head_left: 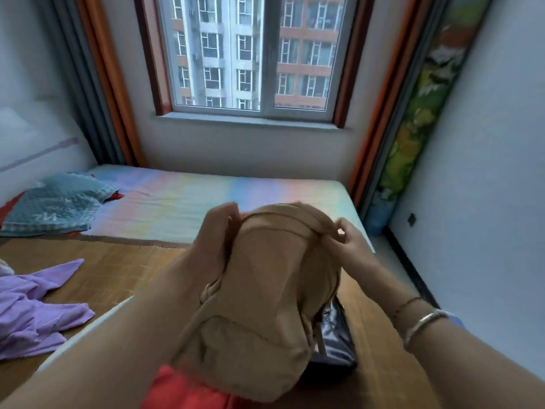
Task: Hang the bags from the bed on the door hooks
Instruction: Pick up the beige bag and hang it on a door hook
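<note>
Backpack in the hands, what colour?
Tan backpack, plain; head view.

- A tan fabric backpack [259, 305] with a zipped front pocket and a curved zip line round its top is held up over the bed [182, 199], its top tilted away toward the window and its lower end nearest the camera. The cloth looks soft and slightly slumped; the picture is a little blurred.
- The left hand [216, 231] grips the backpack's upper left side, and the right hand [348, 236] pinches the strap or seam at its top right edge.
- A dark, glossy black bag [336, 338] lies on the bed's woven mat just under and behind the backpack, mostly hidden; only its right part shows.
</note>
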`<state>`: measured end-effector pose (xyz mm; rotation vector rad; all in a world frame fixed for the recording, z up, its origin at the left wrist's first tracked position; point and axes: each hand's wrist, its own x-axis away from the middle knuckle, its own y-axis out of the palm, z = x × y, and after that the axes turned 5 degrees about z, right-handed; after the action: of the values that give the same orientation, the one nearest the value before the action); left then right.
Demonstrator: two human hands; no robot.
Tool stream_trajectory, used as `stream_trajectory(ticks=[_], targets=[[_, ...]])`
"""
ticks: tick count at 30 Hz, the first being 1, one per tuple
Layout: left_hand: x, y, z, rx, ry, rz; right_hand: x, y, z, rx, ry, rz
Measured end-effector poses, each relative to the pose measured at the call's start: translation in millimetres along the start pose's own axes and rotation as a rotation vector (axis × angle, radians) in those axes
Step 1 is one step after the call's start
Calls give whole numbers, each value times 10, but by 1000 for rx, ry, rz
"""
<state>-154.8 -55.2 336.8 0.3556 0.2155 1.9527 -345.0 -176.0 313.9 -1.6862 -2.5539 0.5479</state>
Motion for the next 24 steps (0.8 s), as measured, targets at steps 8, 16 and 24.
stream_trajectory(ticks=[8,16,24], targets=[[139,1215,-13,-630,-315,-469,1218,-877,-536,24,-48,290],[1264,2849,-769,-606,-107,-843,2997,-2080,-572,-128,97,488],[3303,4769,-1468,-530,165,-1289,5437,-3452,-598,-132,239,1060]])
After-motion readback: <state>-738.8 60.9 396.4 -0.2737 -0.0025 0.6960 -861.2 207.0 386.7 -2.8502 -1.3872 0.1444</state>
